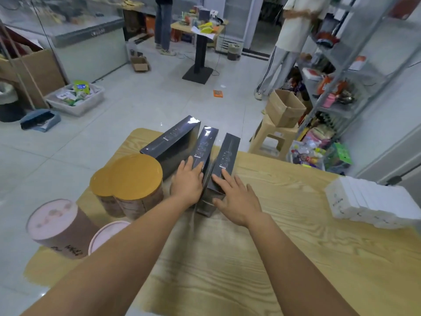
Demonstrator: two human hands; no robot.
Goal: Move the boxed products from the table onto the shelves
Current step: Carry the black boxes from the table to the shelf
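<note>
Boxes (173, 144): three flat, dark, glossy, film-wrapped, side by side at the tabletop's (273, 224) far edge.
Left hand (188, 181): fingers straight, flat on middle box (205, 144).
Right hand (239, 199): fingers spread on right box (229, 153).

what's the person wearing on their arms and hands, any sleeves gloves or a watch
The left arm and right arm are bare as far as the frame shows, no sleeves. The left hand and right hand have no gloves, and no watch, bracelet or ring shows.
</note>
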